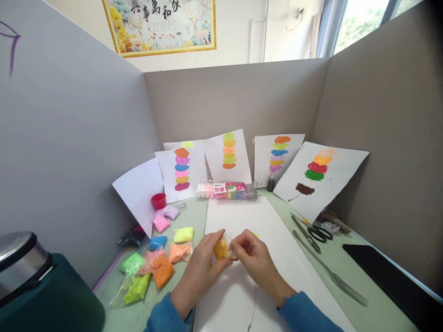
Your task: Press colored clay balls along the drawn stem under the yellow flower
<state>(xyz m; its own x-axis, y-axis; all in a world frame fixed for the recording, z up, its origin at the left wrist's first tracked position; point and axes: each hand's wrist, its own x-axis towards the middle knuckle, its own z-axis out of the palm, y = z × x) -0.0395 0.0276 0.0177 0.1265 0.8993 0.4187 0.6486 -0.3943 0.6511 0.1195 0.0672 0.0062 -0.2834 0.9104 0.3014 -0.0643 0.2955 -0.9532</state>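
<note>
The work area is enclosed on the far, left and right sides by a grey partition (235, 101). Inside it, a pale green tabletop (277, 203) is partly covered by a large white sheet (238, 216), on whose near part a thin dark line is drawn. At the near left, a dark green container (62, 295) with a metallic top is seen. Along the far side, white sheets painted with stacked coloured bands (182, 168) are propped up. Over the white sheet, a small yellow packet (220, 250) is gripped between thumb and fingers of the left hand (205, 260), while its clear wrapper is pinched by the right hand (258, 260). On the right, a fork (341, 282) is laid nearer than a pair of black-handled scissors (320, 233). Coloured packets (163, 271) are scattered on the left; beyond them a red cup (158, 200) is seen.
</note>
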